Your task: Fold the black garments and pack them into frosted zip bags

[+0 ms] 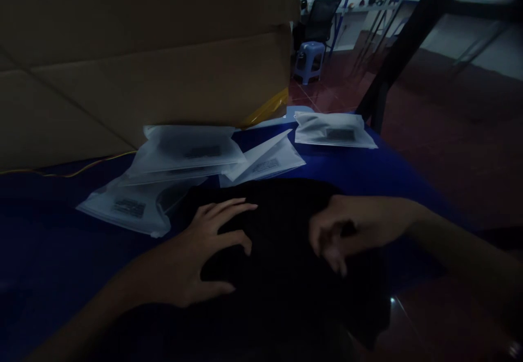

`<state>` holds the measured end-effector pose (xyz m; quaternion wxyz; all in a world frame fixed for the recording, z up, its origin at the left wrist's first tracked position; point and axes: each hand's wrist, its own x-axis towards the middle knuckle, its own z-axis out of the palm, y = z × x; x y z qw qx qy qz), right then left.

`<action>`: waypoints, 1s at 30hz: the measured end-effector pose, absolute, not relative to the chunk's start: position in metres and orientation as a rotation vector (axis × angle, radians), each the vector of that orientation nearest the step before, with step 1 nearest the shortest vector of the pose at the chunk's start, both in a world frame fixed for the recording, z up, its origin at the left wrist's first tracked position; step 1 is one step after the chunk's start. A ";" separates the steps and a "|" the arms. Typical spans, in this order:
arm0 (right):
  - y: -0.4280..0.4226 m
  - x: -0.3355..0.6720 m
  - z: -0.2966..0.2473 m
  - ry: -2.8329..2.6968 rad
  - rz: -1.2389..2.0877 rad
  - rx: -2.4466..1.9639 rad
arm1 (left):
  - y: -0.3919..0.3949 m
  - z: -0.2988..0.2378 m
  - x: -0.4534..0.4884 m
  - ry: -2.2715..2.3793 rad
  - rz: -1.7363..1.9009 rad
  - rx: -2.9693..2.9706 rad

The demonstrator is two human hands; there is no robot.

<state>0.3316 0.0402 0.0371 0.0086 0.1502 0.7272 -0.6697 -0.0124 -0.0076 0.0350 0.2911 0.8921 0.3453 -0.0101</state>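
- The left hand [196, 258] lies on a black cloth [281, 275] (maybe a garment, but the light is too dim to tell). Its fingers are spread and open, and they press lightly on the top of the cloth without clenching.
- The right hand [339, 231] is on the far right side of the same cloth. Its fingers [330, 250] are curved down with the tips in the fabric. I cannot tell if they pinch it or only touch it.
- The black cloth lies in a heap on a blue table top [368, 174], between the two hands and near the table edge.
- Four frosted plastic bags are beyond the cloth. The first bag [188, 152] lies over the second bag [131, 207], and the third bag [263, 160] is just beside them, with its flap folded back. The fourth bag [333, 130] lies apart on the right.
- Each bag shows something dark inside, but the plastic hides what it is.
- A large cardboard box [143, 62] stands behind the bags, with yellow tape [265, 109] at its lower corner and a yellow wire [81, 169] along its base.
- Farther away, on a red tile floor [449, 133], there is a blue plastic stool [308, 62] in front of a black office chair [322, 19].
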 end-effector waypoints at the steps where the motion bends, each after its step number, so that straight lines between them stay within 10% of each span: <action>1: 0.040 0.329 0.036 2.385 -2.011 0.665 | -0.008 0.037 -0.013 0.886 -0.033 2.409; 12: 0.034 0.312 0.008 3.350 -0.361 1.242 | -0.004 0.020 -0.007 0.813 -0.043 2.587; 30: 0.037 0.316 0.022 3.076 -1.265 0.808 | 0.004 0.035 -0.026 0.720 -0.085 2.484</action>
